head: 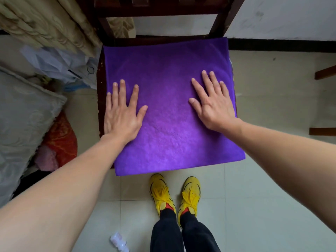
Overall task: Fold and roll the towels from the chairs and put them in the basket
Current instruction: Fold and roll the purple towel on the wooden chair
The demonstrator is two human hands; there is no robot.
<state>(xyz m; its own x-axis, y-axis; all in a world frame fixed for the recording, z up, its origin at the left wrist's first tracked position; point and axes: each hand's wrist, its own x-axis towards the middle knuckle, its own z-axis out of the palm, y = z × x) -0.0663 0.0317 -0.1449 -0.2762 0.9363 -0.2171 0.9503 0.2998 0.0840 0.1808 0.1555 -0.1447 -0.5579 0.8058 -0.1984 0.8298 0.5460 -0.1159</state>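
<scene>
A purple towel lies flat and smooth over the seat of a dark wooden chair, covering nearly all of it and hanging a little over the front edge. My left hand rests palm down on the towel's left side, fingers spread. My right hand presses flat on the towel's right side, fingers also apart. Neither hand grips the cloth. No basket is in view.
Beige curtain and plastic bags crowd the left, with a grey cushion and red fabric below. Wooden furniture legs stick in at right. My yellow shoes stand on the tiled floor; a small plastic bottle lies near them.
</scene>
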